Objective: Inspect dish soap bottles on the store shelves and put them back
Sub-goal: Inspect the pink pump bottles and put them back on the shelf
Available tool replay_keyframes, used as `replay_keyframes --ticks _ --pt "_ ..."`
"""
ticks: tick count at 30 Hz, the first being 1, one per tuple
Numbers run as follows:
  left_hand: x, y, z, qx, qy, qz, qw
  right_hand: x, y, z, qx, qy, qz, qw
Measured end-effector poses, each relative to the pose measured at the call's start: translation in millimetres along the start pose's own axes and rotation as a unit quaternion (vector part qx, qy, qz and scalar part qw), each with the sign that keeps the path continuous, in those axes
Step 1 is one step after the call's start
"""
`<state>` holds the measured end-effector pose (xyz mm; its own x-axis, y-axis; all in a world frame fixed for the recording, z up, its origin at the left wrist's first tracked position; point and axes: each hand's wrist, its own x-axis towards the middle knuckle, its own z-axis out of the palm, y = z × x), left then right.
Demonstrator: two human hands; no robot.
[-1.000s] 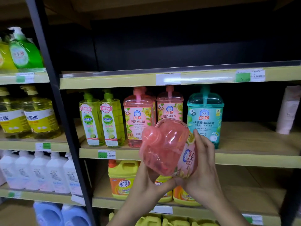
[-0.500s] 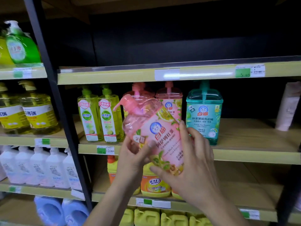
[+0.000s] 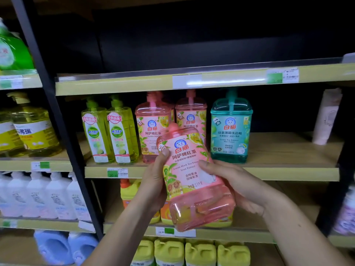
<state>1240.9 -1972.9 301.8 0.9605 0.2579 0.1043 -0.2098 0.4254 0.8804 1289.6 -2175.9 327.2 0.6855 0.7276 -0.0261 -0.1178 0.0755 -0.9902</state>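
A pink dish soap bottle (image 3: 192, 175) is held in front of the middle shelf (image 3: 288, 173), label facing me, top tilted away and slightly left. My left hand (image 3: 155, 181) grips its left side with the thumb on the label. My right hand (image 3: 236, 183) grips its right side and back. Behind it on the shelf stand two matching pink bottles (image 3: 151, 127), a teal bottle (image 3: 231, 127) to the right and two yellow-green pump bottles (image 3: 110, 131) to the left.
A black upright post (image 3: 57, 116) divides the shelving. Yellow oil-like jugs (image 3: 32, 127) and white bottles (image 3: 44, 194) fill the left bay. Orange-yellow jugs (image 3: 128, 191) sit on the shelf below, yellow jugs (image 3: 184, 252) lower still. Bare shelf lies right of the teal bottle.
The pink bottle has been turned from top-toward-me to label-toward-me and has come lower and closer. Both hands kept hold of it.
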Motion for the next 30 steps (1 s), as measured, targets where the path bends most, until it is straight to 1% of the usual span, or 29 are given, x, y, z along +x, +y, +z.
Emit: replay_keyframes --ticks 2,6,9,11,13,16,18,19,21,22,24,26,30 --pt "1 -4 2 0.025 -0.017 0.007 1.000 0 4 1 0.006 0.019 0.008 1.000" --pt "2 -10 7 0.156 -0.042 0.059 0.985 -4 16 -3 0.027 0.062 -0.002 0.998" --pt "-1 2 21 0.273 -0.078 0.093 0.955 -12 29 -12 0.064 0.097 -0.030 0.993" --pt "9 12 28 0.342 -0.069 0.128 0.928 -19 39 -20 0.076 0.118 -0.046 0.989" --pt "35 28 36 0.408 -0.020 0.181 0.895 -27 46 -27 0.086 0.138 -0.055 0.985" --pt "84 59 50 0.526 0.047 0.263 0.807 -36 55 -36 0.094 0.168 -0.045 0.980" --pt "114 72 63 0.595 0.070 0.282 0.749 -41 58 -38 0.094 0.186 -0.028 0.978" --pt "128 75 69 0.632 0.076 0.276 0.720 -43 60 -38 0.093 0.195 -0.019 0.976" --pt "153 79 79 0.706 0.074 0.233 0.665 -47 63 -39 0.093 0.206 -0.004 0.974" --pt "163 80 84 0.736 0.064 0.204 0.642 -49 64 -39 0.090 0.206 0.000 0.974" --pt "177 82 90 0.779 0.031 0.141 0.611 -52 66 -41 0.090 0.197 0.003 0.976" --pt "186 85 96 0.791 0.017 0.105 0.602 -54 66 -43 0.096 0.181 0.002 0.979" --pt "192 90 101 0.786 0.034 0.103 0.609 -57 65 -48 0.106 0.164 -0.009 0.981"
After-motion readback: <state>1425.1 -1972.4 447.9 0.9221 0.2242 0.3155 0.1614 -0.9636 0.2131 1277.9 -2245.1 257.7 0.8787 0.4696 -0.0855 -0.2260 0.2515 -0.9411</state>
